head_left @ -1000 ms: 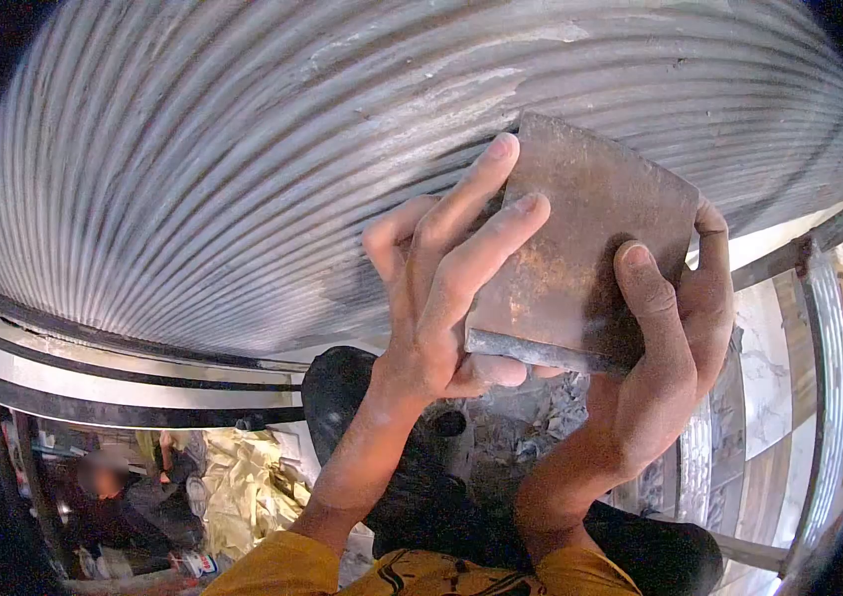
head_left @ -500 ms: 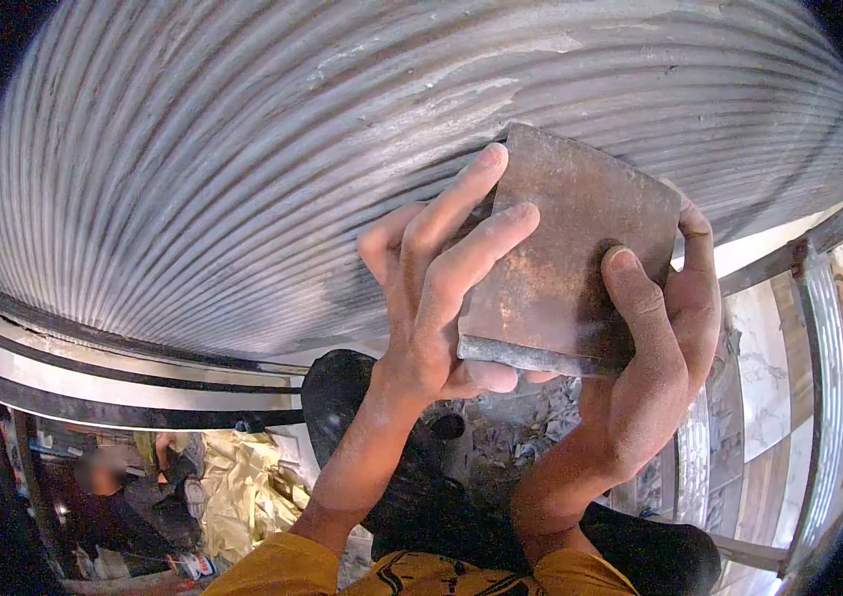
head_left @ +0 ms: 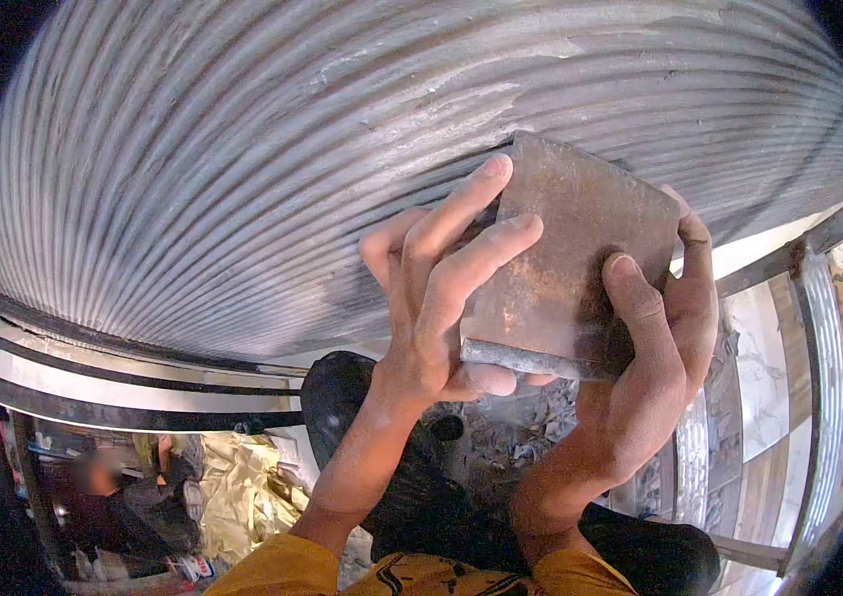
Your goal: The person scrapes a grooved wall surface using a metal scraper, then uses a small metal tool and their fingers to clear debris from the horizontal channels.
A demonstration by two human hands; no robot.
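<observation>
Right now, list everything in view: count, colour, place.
Rusty plate: one, brown, between both hands
Ribbed sheet: one, grey, top
Striped edging: one, black and white, left
Crumpled sheeting: one heap, yellow, lower left
Person: one, dark clothing, lower left
Metal bars: several, grey, right
Patterned panels: several, white, brown, right
Debris: uncounted, grey, below hands
Left hand: one, bare, plate's left side
Right hand: one, bare, plate's right side
Sleeves: two, mustard, bottom
Trousers: one pair, black, bottom

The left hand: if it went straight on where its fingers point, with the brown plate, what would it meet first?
The left hand would probably meet the ribbed grey surface beyond the brown plate; depth is unclear, and they may already touch.
</observation>
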